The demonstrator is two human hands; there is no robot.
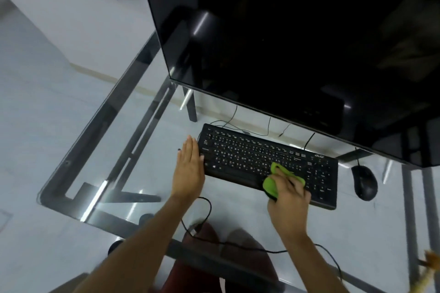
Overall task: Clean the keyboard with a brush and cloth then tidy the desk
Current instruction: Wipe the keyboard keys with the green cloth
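Note:
A black keyboard (247, 154) lies on the glass desk (133, 188) below the monitor. My right hand (289, 200) grips a bright green cloth (271, 184) and presses it onto the keys near the keyboard's front middle. My left hand (189, 169) rests flat with straight fingers against the keyboard's left end. At the bottom right edge a blurred light-brown thing (428, 261), possibly the brush, pokes into view.
A large dark monitor (297, 38) hangs over the back of the desk. A black mouse (364, 182) sits right of the keyboard. Cables (209, 209) run under and across the glass. The desk's left edge and metal frame (78, 150) lie to the left.

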